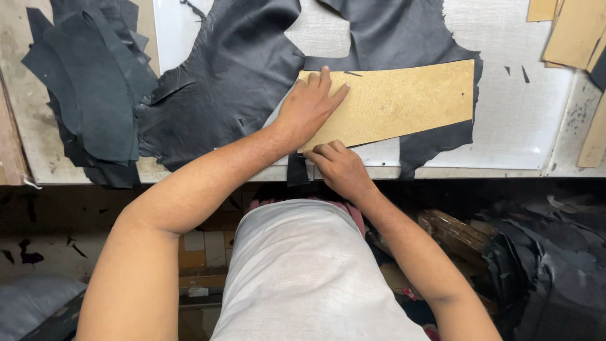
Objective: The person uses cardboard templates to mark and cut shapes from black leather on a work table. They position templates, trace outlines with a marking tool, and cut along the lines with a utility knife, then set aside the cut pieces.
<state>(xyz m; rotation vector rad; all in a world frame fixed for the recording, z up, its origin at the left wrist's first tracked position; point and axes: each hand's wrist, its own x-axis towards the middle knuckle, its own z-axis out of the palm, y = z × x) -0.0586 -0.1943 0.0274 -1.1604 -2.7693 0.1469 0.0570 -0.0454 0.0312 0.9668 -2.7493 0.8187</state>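
Left hand (309, 104) flat, pinning tan trapezoid board template (391, 101) on black leather hide (233, 76), frame centre; right hand (338, 167) curled at template's lower edge, apparently tracing cut; next: steady follow along edge.

My left hand (309, 104) lay flat, palm down, fingers together pointing toward 1 o'clock. My right hand (338, 167) sat at its 5 o'clock, fingers curled under, both forearms bare.

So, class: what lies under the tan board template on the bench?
Black leather lies under the template, showing past its top, right and bottom edges. The white cutting board lies beneath. The left hand presses the template; the leather directly underneath is covered.
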